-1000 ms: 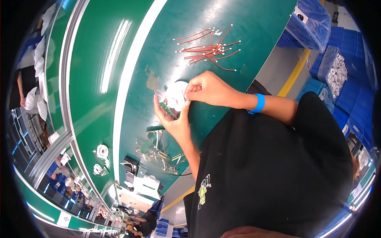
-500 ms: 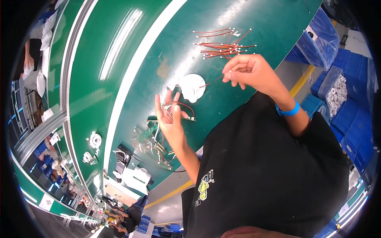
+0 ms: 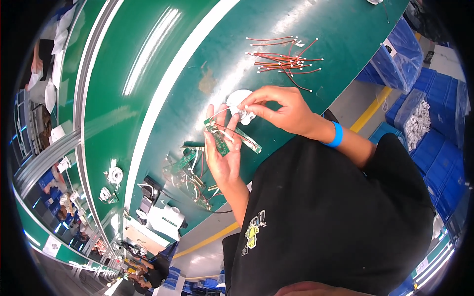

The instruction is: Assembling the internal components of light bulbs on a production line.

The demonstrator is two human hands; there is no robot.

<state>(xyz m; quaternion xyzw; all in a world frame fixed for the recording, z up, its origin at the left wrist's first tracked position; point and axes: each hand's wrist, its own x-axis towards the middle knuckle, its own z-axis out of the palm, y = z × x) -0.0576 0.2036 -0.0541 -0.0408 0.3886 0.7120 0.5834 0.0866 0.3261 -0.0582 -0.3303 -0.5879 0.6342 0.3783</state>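
Observation:
My left hand (image 3: 224,165) is turned palm up with its fingers partly spread. It holds a narrow green circuit board (image 3: 217,138), while a second green board (image 3: 251,142) is beside its fingertips. Thin red and white wires run along the boards. A white round plastic part (image 3: 239,97) lies just beyond, partly hidden by my right hand (image 3: 286,111). The thumb and forefinger of that hand are pinched together at the part's near edge. What they grip is too small to make out. A pale wire (image 3: 221,111) curves from the boards toward that pinch.
Several red-and-black wires with white connectors (image 3: 286,63) lie farther off on the green table (image 3: 197,103). Left of my left forearm sits a heap of boards and wires (image 3: 190,172). Beyond it are white devices (image 3: 165,219). Blue bins (image 3: 434,118) stand at the right.
My right hand has moved left and toward me, from holding a thin dark wire out to the white part. My left hand has shifted right, and the boards show more fully in it.

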